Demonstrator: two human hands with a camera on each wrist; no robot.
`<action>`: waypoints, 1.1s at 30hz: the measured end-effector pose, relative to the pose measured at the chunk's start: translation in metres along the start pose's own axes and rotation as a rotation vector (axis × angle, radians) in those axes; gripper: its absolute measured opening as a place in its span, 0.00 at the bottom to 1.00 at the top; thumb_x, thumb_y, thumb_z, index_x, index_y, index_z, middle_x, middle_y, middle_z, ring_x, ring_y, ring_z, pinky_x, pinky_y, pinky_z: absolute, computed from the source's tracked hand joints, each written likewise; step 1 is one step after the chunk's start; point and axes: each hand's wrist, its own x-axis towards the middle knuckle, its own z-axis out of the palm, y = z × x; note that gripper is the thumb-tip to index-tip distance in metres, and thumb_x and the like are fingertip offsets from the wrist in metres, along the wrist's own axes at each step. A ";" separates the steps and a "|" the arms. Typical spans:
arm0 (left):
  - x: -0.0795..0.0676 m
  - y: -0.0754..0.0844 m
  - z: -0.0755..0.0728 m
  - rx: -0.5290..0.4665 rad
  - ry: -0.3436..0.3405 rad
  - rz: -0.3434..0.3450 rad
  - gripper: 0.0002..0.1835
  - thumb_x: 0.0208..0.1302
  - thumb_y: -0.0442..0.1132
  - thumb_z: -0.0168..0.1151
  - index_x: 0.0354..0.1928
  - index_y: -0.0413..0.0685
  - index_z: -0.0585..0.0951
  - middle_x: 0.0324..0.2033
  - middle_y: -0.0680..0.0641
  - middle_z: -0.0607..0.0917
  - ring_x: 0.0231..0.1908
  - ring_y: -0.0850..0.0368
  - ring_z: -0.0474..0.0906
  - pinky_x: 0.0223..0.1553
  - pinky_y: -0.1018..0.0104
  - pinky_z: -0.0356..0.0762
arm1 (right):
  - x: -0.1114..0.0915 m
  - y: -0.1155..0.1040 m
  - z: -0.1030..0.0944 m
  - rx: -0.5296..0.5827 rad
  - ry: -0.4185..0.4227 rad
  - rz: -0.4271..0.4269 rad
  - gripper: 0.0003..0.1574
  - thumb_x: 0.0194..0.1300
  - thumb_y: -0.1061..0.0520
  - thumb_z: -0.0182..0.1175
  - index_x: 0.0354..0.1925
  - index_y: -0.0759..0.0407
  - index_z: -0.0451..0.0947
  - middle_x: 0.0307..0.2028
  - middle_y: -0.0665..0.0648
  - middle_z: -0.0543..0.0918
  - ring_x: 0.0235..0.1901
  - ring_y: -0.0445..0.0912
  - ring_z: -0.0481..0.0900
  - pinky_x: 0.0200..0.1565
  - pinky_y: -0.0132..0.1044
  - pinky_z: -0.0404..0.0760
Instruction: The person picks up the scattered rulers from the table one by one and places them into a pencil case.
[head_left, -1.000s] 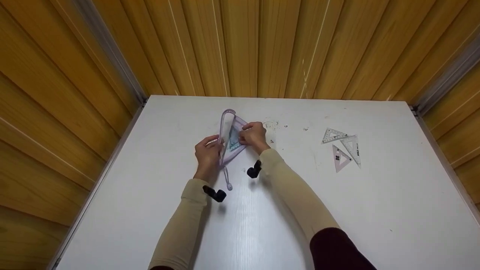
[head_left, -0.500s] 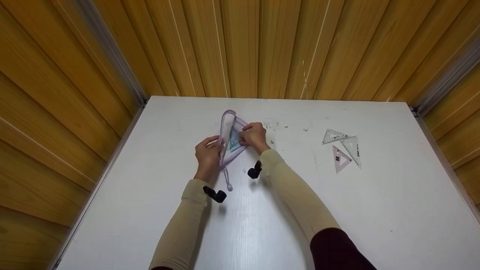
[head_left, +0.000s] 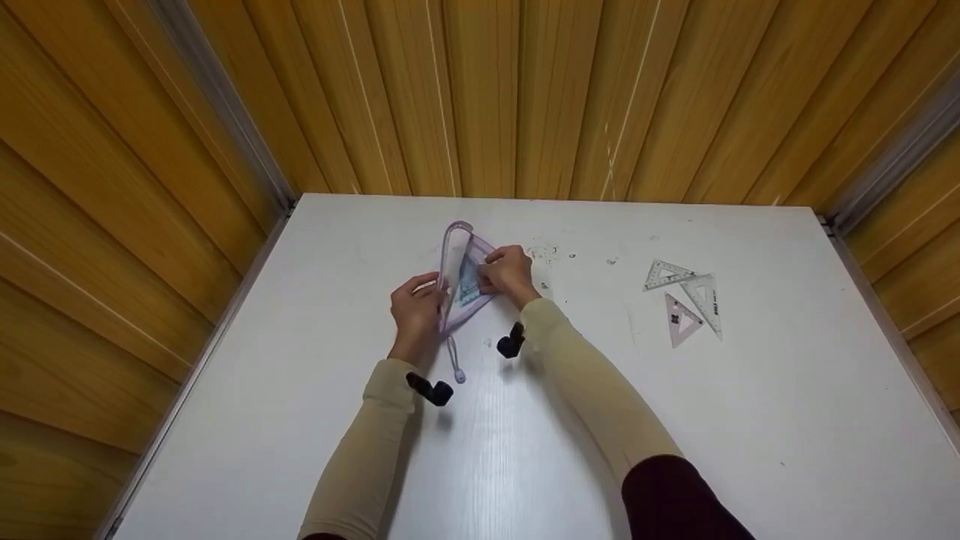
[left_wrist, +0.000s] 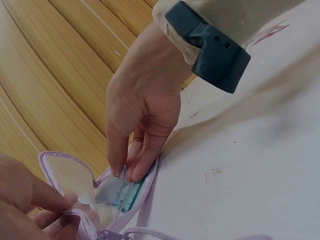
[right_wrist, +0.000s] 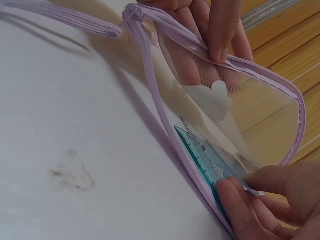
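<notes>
A mesh zip pouch (head_left: 456, 247) with lilac edging stands with its mouth spread, and a lilac pull cord (head_left: 456, 361) trails from it. My left hand (head_left: 416, 309) grips the pouch's left edge, thumb outside and fingers behind the mesh (right_wrist: 250, 110). Reaching into the mouth, my right hand (head_left: 508, 271) pinches a clear bluish set square (right_wrist: 231, 167) between thumb and fingers. A teal set square (right_wrist: 195, 152) lies against it inside the pouch. The lower parts of both are hidden by the right fingers.
To the right on the white table (head_left: 787, 390) lie two clear set squares, one (head_left: 666, 274) touching the other (head_left: 703, 296), and a pinkish set square (head_left: 682, 321). Wood-patterned panels (head_left: 480, 97) rise behind the table. Black camera mounts (head_left: 431, 388) stick out at both wrists.
Both hands and the pouch stay nearly in place. The right fingers shift only slightly at the set squares in the pouch.
</notes>
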 end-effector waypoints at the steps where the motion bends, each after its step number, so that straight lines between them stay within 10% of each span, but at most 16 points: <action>1: 0.000 0.000 0.000 -0.005 -0.001 -0.003 0.15 0.66 0.26 0.63 0.53 0.41 0.85 0.45 0.40 0.90 0.41 0.51 0.84 0.31 0.69 0.76 | -0.001 0.000 0.000 0.006 -0.006 -0.004 0.13 0.60 0.66 0.68 0.45 0.66 0.82 0.35 0.64 0.86 0.22 0.48 0.87 0.28 0.37 0.85; 33: 0.001 -0.002 -0.001 -0.002 -0.010 0.036 0.14 0.66 0.26 0.62 0.52 0.40 0.86 0.44 0.39 0.90 0.39 0.51 0.85 0.28 0.70 0.74 | -0.006 0.002 -0.017 -0.024 -0.084 -0.100 0.14 0.66 0.62 0.67 0.49 0.65 0.82 0.36 0.65 0.88 0.28 0.51 0.89 0.30 0.40 0.86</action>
